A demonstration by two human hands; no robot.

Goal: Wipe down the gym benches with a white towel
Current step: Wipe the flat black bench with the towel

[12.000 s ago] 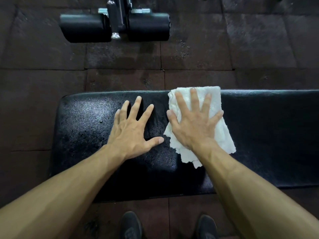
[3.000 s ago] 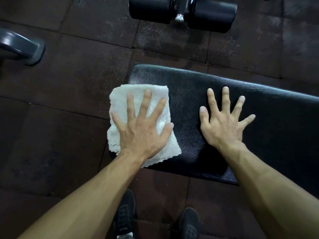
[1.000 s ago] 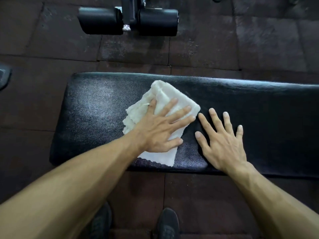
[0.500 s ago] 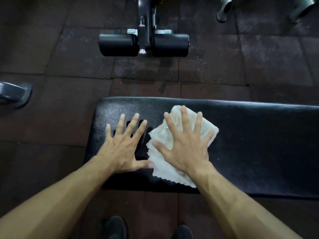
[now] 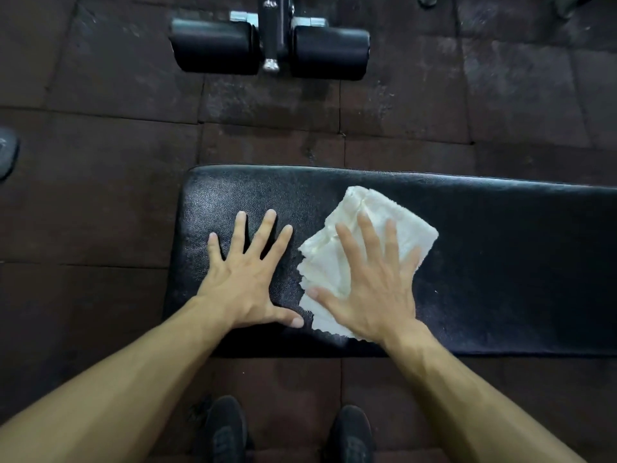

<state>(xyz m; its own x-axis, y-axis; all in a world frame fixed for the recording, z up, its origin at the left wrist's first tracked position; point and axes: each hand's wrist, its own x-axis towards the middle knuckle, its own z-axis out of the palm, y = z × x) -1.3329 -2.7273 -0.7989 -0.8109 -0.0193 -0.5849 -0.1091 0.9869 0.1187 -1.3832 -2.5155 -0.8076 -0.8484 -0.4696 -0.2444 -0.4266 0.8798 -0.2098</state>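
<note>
Two dark shoes (image 5: 227, 429) at bottom edge, on rubber floor tiles (image 5: 83, 202). Both forearms reach forward onto the desk (image 5: 500, 262), a black padded gym bench running left to right.

Left hand (image 5: 247, 279): flat, fingers spread wide, palm down on bare vinyl near the desk's left end, thumb tip just beside the towel edge. Holds nothing, looks like a brace.

Right hand (image 5: 370, 285): flat, fingers spread, pressed on top of the towel (image 5: 400, 225). No pinch, no grip, just palm pressure. Towel is white, folded and a bit rumpled, lying on the desk left of its middle, near edge close to the desk's front edge.

Step in hand, as I judge it: wiping stroke with the right hand. To do it well: keep palm weight even so the cloth slides rather than bunches, overlap passes, cover front and back edges, work toward the unwiped stretch on the right, which runs out of frame.

Farther off: black leg roller pads (image 5: 267, 50) on a metal post, across the floor from the desk.
</note>
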